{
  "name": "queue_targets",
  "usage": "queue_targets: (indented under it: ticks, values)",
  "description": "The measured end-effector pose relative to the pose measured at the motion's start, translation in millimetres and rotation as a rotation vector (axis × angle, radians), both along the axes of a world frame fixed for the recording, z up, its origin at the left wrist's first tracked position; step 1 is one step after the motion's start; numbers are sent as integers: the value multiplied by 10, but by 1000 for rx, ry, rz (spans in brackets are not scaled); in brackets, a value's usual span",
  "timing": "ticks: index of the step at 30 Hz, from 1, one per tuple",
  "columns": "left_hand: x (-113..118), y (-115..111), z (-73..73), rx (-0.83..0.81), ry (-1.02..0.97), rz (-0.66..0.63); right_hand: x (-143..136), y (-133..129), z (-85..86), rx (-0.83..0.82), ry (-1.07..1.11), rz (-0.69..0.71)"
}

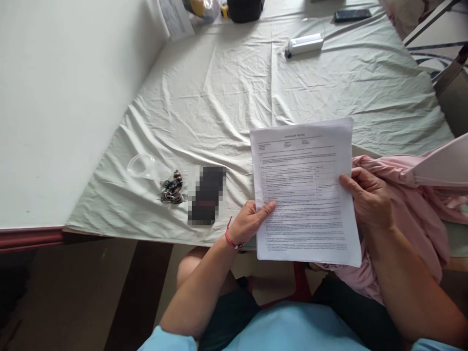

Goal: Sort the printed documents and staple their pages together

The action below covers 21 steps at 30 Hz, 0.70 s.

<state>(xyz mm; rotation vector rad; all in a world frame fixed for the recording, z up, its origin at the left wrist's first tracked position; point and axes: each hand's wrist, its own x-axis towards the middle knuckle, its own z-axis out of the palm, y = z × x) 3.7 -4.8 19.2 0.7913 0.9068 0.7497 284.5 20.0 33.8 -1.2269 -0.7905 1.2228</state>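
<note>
Papers (303, 209) with small printed text are tilting up over the near edge of the desk (234, 97), facing the person. The left hand (250, 220) is pinching their left side, thumb on top, a red bracelet (229, 239) circling its wrist. The right hand (369, 197) is gripping their right side, also thumb on top. Pink cloth (420, 214) is bunching beside and under the right arm. Left of the papers, a dark pixelated item (207, 195) is lying near a cluster of small metal pieces (172, 189); a clear plastic container (142, 166) is resting just beyond. Farther off, a silvery box (305, 45) and a dark phone (353, 15) are lying apart.
</note>
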Motion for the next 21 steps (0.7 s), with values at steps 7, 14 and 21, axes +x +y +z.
queue_targets:
  ticks: [7,14,21]
  values:
    - [-7,-10,-4,-8,2,9,-16,31,43,-92,61,9]
    - [-2,-12,-18,-7,6,-8,10,25,-20,-66,42,-1]
    - [6,-10,-4,-9,13,-1,11,30,-13,-55,47,-9]
